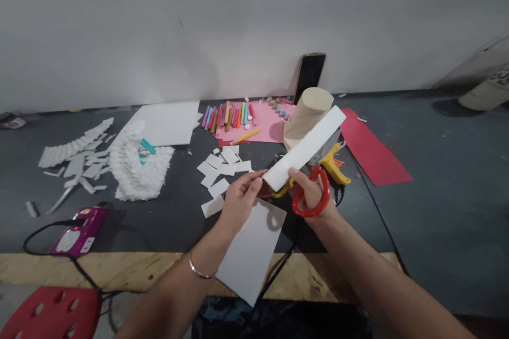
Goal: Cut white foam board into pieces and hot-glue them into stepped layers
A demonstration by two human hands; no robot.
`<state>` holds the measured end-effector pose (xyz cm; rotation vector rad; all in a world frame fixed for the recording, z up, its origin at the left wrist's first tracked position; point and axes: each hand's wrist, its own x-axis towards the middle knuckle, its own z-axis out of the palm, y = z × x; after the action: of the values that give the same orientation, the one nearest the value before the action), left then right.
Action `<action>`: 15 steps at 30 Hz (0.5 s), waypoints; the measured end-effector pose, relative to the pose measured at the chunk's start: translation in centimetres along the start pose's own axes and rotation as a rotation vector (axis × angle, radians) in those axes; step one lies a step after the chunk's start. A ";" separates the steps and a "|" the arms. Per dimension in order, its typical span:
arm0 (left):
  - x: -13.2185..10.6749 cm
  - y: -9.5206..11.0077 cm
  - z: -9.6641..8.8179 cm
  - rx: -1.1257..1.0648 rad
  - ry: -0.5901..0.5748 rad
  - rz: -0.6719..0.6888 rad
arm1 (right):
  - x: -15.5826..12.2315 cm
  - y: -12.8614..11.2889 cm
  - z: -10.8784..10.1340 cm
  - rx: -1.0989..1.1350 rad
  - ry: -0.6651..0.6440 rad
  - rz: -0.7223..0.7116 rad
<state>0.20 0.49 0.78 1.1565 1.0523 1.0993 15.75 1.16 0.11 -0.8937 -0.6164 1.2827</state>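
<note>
My left hand point(239, 199) pinches the near end of a long white paper strip point(306, 147) that slants up to the right. My right hand point(309, 190) has its fingers through the red handles of a pair of scissors point(314, 202), whose blades sit under the strip's near end. Below the hands a white sheet of paper point(252, 249) lies over the table's front edge. Several small cut white rectangles point(220, 169) lie on the dark table point(167, 217) just left of my left hand.
A beige paper cone point(308, 111), yellow glue gun point(336, 167), red paper point(374, 151), pink sheet with coloured markers point(228, 115) and a phone point(310, 74) against the wall lie behind. Left: white fringed paper pile point(135, 167), purple device point(79, 230) with cable, red stool point(51, 312).
</note>
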 end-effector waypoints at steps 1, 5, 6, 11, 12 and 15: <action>0.0 0.1 0.0 -0.047 -0.011 -0.039 | 0.0 -0.2 0.1 0.012 -0.010 0.012; -0.1 0.5 0.3 -0.088 -0.033 -0.105 | 0.0 -0.9 0.5 0.034 -0.018 0.072; -0.2 0.6 0.4 -0.088 -0.025 -0.104 | -0.1 -1.0 0.5 0.037 -0.023 0.083; -0.3 0.8 0.6 -0.102 0.035 -0.097 | -0.2 -0.9 0.6 0.024 -0.050 0.094; -0.3 0.8 0.6 -0.106 0.043 -0.101 | -0.3 -0.8 0.6 0.028 -0.057 0.090; -0.3 0.8 0.6 -0.112 0.059 -0.114 | -0.3 -0.7 0.7 0.051 -0.075 0.075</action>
<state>0.66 0.21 1.67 0.9689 1.0752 1.0936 15.52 1.00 1.10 -0.8362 -0.6112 1.3990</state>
